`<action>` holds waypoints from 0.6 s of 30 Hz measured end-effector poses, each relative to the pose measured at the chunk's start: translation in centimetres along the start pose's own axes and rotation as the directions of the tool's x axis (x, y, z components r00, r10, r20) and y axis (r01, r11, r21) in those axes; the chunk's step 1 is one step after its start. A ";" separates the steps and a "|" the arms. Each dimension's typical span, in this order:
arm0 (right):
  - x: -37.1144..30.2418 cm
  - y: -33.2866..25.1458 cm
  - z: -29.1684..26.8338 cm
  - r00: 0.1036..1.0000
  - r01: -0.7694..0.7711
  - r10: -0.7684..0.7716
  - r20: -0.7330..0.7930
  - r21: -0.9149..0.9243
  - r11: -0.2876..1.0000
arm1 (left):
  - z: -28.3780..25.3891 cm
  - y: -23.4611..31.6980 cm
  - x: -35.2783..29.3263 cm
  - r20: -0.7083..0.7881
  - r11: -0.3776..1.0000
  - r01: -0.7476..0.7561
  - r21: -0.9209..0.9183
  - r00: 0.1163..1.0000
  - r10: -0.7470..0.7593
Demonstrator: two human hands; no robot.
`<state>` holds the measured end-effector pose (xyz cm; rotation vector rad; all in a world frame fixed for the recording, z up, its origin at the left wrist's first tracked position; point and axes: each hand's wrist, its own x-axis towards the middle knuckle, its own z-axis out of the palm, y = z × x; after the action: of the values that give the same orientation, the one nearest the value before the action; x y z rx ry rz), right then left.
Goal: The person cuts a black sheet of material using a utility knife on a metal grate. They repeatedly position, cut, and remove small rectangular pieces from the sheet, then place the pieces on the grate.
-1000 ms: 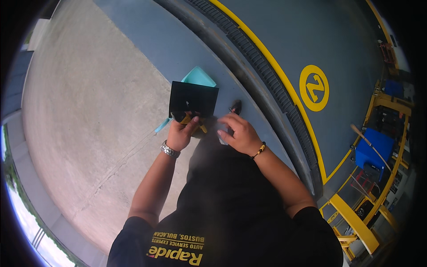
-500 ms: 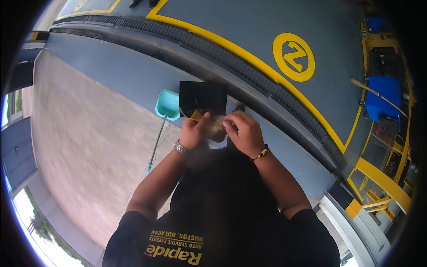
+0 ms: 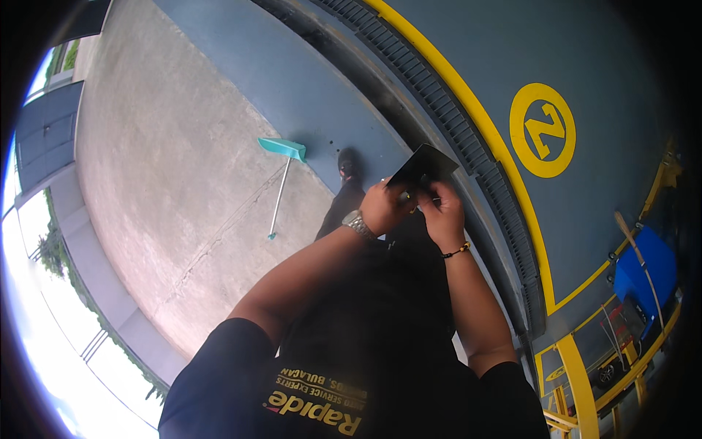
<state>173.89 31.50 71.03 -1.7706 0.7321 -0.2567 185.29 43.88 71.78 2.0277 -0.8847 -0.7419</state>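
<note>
A black, flat, rectangular object (image 3: 426, 164) is held up in front of my body, tilted up toward the right. My left hand (image 3: 385, 209), with a metal watch at the wrist, is closed around its near left edge. My right hand (image 3: 446, 219), with a beaded bracelet, has its fingers bent together at the near edge of the same object. Whatever those right fingers pinch is in shadow and cannot be made out. A small yellowish bit shows between the hands.
On the floor to the left stands a teal long-handled dustpan (image 3: 285, 148). My shoe (image 3: 350, 164) is near it. A dark drain grating (image 3: 446, 95) and yellow line run along the right. Farther right are a blue wheeled bin (image 3: 649, 272), a wooden-handled stick (image 3: 630, 238) and yellow metal frames (image 3: 578, 380).
My view has turned, and both hands with the black object have swung right, toward the grating. The yellow and clear plastic items seen between my hands before are now mostly hidden.
</note>
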 end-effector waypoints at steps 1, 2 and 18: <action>0.1 0.6 -0.1 0.999 -0.032 0.032 0.006 0.093 0.995 | 0.0 -0.1 -0.1 -0.003 1.000 -0.001 -0.008 1.000 0.001; 0.2 1.1 -0.1 0.998 -0.067 0.067 0.009 0.185 0.981 | -0.3 -0.4 -0.2 -0.063 0.999 0.035 -0.023 0.997 -0.036; -7.4 0.7 -5.4 0.635 -0.597 0.770 -0.065 0.592 0.542 | -9.2 -18.3 -0.1 -0.027 0.864 0.489 -0.116 0.868 -0.495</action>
<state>165.03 31.56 73.57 -0.7990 1.4097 -0.1666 198.05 56.04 61.37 2.1880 -0.2746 -0.9777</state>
